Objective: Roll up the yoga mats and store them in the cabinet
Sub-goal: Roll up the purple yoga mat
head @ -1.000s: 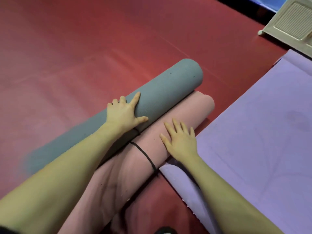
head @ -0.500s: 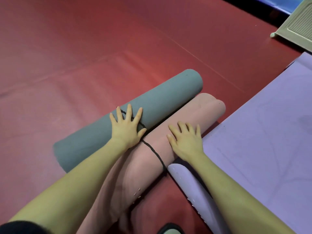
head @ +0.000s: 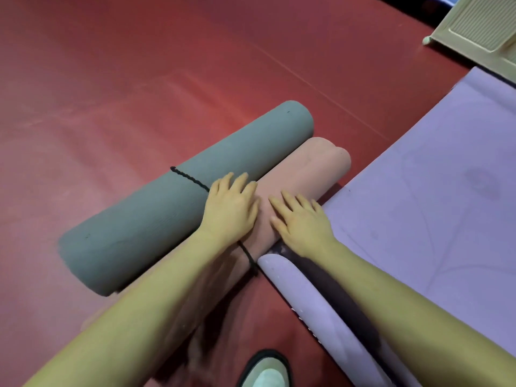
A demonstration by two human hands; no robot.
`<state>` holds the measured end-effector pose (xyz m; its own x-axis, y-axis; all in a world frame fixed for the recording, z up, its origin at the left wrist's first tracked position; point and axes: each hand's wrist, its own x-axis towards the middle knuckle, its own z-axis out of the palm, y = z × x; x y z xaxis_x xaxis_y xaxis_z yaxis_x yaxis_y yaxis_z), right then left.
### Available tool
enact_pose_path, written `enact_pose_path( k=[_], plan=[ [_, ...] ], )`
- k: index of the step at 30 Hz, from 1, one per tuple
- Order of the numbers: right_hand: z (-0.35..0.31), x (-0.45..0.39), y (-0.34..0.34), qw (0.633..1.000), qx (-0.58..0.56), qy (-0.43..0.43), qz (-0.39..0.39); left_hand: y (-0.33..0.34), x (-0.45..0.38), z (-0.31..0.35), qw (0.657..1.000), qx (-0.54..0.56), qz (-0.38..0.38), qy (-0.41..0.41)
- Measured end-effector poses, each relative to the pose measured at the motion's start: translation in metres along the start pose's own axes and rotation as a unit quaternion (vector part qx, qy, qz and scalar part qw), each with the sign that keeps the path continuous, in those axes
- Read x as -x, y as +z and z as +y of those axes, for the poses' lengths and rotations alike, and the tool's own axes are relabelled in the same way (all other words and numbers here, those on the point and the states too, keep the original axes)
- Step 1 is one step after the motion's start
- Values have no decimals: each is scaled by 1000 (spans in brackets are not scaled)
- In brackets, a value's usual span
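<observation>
we see two rolled yoga mats lying side by side and touching on the red floor (head: 139, 79), a smooth, faintly sheened surface. the grey-green mat (head: 173, 208) is a tight, even cylinder with a finely ribbed foam skin. against its near side lies the pink mat (head: 310, 169), a softer, looser roll whose far end looks slightly lumpy. a thin black twisted cord (head: 190, 178) runs over the grey-green mat, passes under our left hand and comes out again across the pink mat.

our left hand (head: 230, 210) lies flat with straight fingers over the seam where the two rolls meet, gripping nothing. our right hand (head: 300, 222) is also flat and relaxed, fingers spread on the pink mat, its wrist over the dark gap beside it.

just beyond the pink mat, on the side away from the grey-green one, a lilac mat (head: 435, 196) is spread flat and matte, its near edge curled into a small rounded lip. past the lilac mat's far corner stands a cream slatted plastic cabinet (head: 480, 26). nearest us, below the pink mat, is the toe of a pale shoe (head: 265, 372).
</observation>
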<state>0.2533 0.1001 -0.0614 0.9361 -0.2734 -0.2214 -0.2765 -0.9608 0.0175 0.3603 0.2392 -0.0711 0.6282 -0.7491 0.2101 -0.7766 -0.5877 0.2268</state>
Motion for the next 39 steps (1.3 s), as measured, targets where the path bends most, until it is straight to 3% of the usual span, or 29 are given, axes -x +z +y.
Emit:
enact_pose_path(
  k=[7, 10, 13, 19, 22, 28, 32, 36, 39],
  plan=[
    [74, 92, -21, 996, 32, 78, -10, -1, 1, 86, 992, 72, -80, 64],
    [103, 149, -23, 994, 14, 108, -9, 0, 5, 136, 975, 108, -133, 144],
    [129, 217, -9, 987, -19, 159, -3, 3, 15, 195, 958, 113, -136, 228],
    [159, 331, 34, 963, -58, 260, 40, 13, 44, 296, 924, 92, -190, 320],
    [164, 364, 56, 956, -86, 279, 30, 26, 57, 324, 907, 63, -202, 365],
    [157, 402, 103, 927, -91, 352, 89, 52, 84, 345, 875, 25, -236, 422],
    [153, 410, 120, 924, -68, 335, 171, 74, 98, 341, 879, -18, -180, 440],
    [157, 401, 136, 904, -15, 330, 272, 85, 98, 342, 902, 37, -79, 424],
    [161, 394, 149, 891, -12, 351, 287, 95, 93, 332, 870, 83, 5, 486]
  ],
)
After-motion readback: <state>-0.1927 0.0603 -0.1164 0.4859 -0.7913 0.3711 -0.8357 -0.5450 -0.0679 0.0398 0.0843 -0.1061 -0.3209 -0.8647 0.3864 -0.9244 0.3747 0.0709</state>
